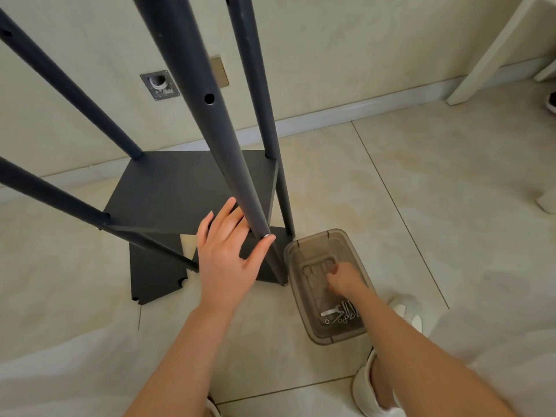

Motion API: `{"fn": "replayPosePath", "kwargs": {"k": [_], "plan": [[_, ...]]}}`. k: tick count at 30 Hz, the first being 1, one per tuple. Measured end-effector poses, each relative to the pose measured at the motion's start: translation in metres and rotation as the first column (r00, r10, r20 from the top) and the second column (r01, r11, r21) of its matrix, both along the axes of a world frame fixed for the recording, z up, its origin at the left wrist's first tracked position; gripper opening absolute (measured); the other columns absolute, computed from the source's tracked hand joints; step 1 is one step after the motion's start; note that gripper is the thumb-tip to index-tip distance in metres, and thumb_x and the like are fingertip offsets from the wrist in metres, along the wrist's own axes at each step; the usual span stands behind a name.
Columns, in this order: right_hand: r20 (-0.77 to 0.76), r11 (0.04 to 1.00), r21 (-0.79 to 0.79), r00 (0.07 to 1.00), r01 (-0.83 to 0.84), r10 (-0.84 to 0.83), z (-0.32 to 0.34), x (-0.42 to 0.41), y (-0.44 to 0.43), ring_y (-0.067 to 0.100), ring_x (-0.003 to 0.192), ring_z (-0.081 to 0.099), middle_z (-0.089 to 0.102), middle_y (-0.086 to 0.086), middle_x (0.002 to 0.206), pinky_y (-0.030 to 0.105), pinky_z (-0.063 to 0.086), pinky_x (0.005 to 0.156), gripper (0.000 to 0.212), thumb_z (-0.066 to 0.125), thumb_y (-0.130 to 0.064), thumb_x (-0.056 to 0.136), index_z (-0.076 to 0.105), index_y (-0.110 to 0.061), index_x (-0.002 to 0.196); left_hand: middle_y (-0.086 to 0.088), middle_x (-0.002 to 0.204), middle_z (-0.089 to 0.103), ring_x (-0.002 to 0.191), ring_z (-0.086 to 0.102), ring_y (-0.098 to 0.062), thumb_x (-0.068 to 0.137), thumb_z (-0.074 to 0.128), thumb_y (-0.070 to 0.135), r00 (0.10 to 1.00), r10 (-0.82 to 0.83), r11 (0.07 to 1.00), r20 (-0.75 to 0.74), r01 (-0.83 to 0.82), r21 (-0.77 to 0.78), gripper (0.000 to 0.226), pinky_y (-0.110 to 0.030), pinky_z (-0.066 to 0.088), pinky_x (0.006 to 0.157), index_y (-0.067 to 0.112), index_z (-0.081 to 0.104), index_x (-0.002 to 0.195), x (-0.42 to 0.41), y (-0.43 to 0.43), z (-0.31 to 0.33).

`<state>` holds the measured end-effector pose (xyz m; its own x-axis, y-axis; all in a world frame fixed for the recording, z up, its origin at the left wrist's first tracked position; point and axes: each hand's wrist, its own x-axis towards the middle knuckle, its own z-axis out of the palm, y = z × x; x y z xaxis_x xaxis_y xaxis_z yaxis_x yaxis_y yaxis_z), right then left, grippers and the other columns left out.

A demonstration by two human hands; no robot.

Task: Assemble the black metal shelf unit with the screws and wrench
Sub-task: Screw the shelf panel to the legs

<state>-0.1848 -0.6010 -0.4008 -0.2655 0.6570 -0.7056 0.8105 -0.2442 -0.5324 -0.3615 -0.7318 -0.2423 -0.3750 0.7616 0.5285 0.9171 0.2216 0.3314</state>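
The black shelf unit stands on the tiled floor with one shelf panel (186,188) fixed low between its poles. My left hand (225,260) straddles the front right pole (210,121). Its fingers lie straight on the shelf behind the pole, and its thumb presses a silver screw head (266,235) at the pole's joint. My right hand (344,281) reaches down into a translucent brown plastic box (293,266); its fingertips are hidden, so I cannot see whether they hold anything. A small silver wrench (331,312) and several screws (349,310) lie at the box's near end.
A loose black panel (156,275) with notched corners lies on the floor under the frame. The wall with a metal outlet plate (159,85) is just behind. A white furniture leg (493,52) stands at the right. My feet in white slippers (370,383) are beside the box.
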Motion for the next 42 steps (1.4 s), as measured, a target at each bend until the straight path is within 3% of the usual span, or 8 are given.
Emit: {"fn": "replayPosePath", "kwargs": {"k": [4, 9, 16, 20, 24, 30, 35, 42], "plan": [[0.035, 0.999, 0.051, 0.999, 0.001, -0.003, -0.017, -0.005, -0.003, 0.030, 0.099, 0.062, 0.066, 0.017, 0.118, 0.030, 0.046, 0.079, 0.028, 0.054, -0.016, 0.099, 0.059, -0.001, 0.123, -0.009, 0.128, 0.068, 0.130, 0.058, -0.027, 0.094, 0.060, 0.045, 1.000, 0.007, 1.000, -0.014, -0.007, -0.012, 0.046, -0.034, 0.024, 0.120, 0.006, 0.074, 0.114, 0.000, -0.001, -0.001], [0.022, 0.998, 0.050, 0.999, 0.035, -0.036, -0.035, -0.009, -0.007, 0.030, 0.121, 0.056, 0.055, 0.013, 0.136, 0.035, 0.046, 0.096, 0.039, 0.043, -0.012, 0.104, 0.043, -0.010, 0.143, -0.010, 0.129, 0.067, 0.129, 0.058, -0.028, 0.097, 0.057, 0.048, 0.999, -0.007, 1.000, -0.036, 0.007, -0.002, 0.049, -0.046, 0.033, 0.117, 0.006, 0.072, 0.118, -0.002, 0.000, -0.005], [0.219, 0.956, 0.230, 0.967, -0.182, 0.132, -0.054, -0.010, -0.007, 0.033, 0.111, 0.057, 0.059, 0.015, 0.126, 0.040, 0.045, 0.088, 0.038, 0.028, -0.031, 0.108, 0.052, -0.014, 0.132, -0.007, 0.130, 0.066, 0.128, 0.057, -0.026, 0.095, 0.061, 0.043, 1.000, -0.010, 1.000, -0.024, 0.011, 0.014, 0.045, -0.045, 0.032, 0.116, 0.008, 0.070, 0.121, 0.001, 0.000, -0.003], [0.261, 0.977, 0.203, 0.965, -0.073, 0.019, -0.053, -0.014, -0.006, 0.032, 0.104, 0.060, 0.062, 0.015, 0.116, 0.038, 0.050, 0.086, 0.032, 0.029, -0.016, 0.105, 0.050, -0.009, 0.128, -0.007, 0.129, 0.067, 0.127, 0.057, -0.025, 0.094, 0.063, 0.041, 0.999, -0.021, 1.000, -0.029, 0.021, 0.011, 0.043, -0.041, 0.030, 0.116, 0.011, 0.068, 0.123, 0.000, -0.001, -0.003], [0.334, 0.967, 0.198, 0.939, -0.160, 0.087, -0.055, -0.013, -0.009, 0.029, 0.101, 0.062, 0.063, 0.014, 0.114, 0.036, 0.053, 0.083, 0.027, 0.034, -0.007, 0.102, 0.051, -0.006, 0.123, -0.008, 0.127, 0.067, 0.126, 0.056, -0.024, 0.093, 0.064, 0.041, 0.999, -0.021, 1.000, -0.032, 0.021, 0.005, 0.043, -0.039, 0.030, 0.115, 0.010, 0.068, 0.123, -0.001, -0.001, -0.003], [0.217, 0.967, 0.212, 0.971, -0.144, 0.097, -0.055, -0.016, 0.009, 0.029, 0.100, 0.064, 0.065, 0.012, 0.114, 0.039, 0.055, 0.084, 0.029, 0.043, -0.016, 0.103, 0.052, -0.010, 0.130, -0.009, 0.128, 0.067, 0.125, 0.057, -0.027, 0.093, 0.063, 0.042, 1.000, -0.015, 1.000, -0.022, 0.015, 0.003, 0.045, -0.048, 0.035, 0.113, 0.009, 0.069, 0.123, 0.001, -0.001, -0.003], [0.049, 0.969, 0.210, 0.991, -0.133, 0.125, -0.042, -0.038, 0.035, 0.029, 0.086, 0.061, 0.067, 0.014, 0.097, 0.036, 0.053, 0.076, 0.015, 0.048, -0.014, 0.097, 0.062, -0.007, 0.099, -0.004, 0.128, 0.066, 0.126, 0.056, -0.025, 0.092, 0.064, 0.040, 0.999, -0.032, 0.999, -0.029, 0.033, 0.020, 0.042, -0.044, 0.033, 0.113, 0.013, 0.067, 0.124, 0.000, -0.001, -0.003], [0.049, 0.969, 0.224, 0.994, -0.104, 0.095, -0.025, -0.041, 0.077, 0.037, 0.112, 0.059, 0.063, 0.021, 0.122, 0.038, 0.050, 0.089, 0.039, 0.052, -0.008, 0.095, 0.052, -0.002, 0.134, 0.010, 0.128, 0.056, 0.127, 0.054, -0.020, 0.091, 0.062, 0.044, 0.999, -0.031, 0.999, -0.033, 0.032, 0.011, 0.046, -0.039, 0.032, 0.113, 0.013, 0.068, 0.125, 0.000, -0.001, 0.000]]}}
